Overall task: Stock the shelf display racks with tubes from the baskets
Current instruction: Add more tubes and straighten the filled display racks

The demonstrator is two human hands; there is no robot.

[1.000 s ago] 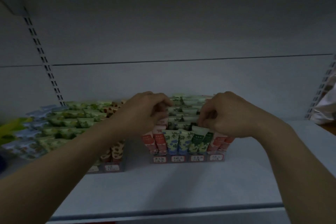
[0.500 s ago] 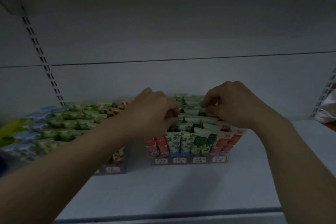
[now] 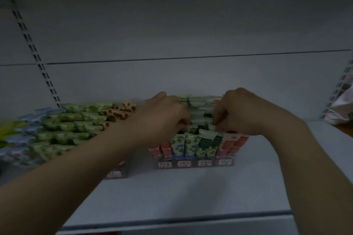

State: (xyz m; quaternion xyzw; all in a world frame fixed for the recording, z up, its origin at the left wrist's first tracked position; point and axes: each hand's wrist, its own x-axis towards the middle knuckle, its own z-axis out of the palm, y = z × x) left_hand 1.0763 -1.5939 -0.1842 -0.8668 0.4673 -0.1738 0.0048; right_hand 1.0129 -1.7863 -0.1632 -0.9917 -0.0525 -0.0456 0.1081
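Note:
A display rack stands on the shelf, packed with upright tubes in red, blue-flowered and dark green rows. Both my hands sit on top of it. My left hand curls its fingers down into the tube tops on the rack's left half. On the rack's right half my right hand is curled too, its fingertips pinching a pale tube top in the middle rows. The tubes under both hands are hidden.
A second rack full of green and spotted tubes stands close on the left. The white shelf runs out in front of the racks. A white bag lies at the far right. Slotted uprights flank the back panel.
My right hand rose toward the back rows, then came down and forward again onto the middle rows. My left hand shifted slightly right over the rack.

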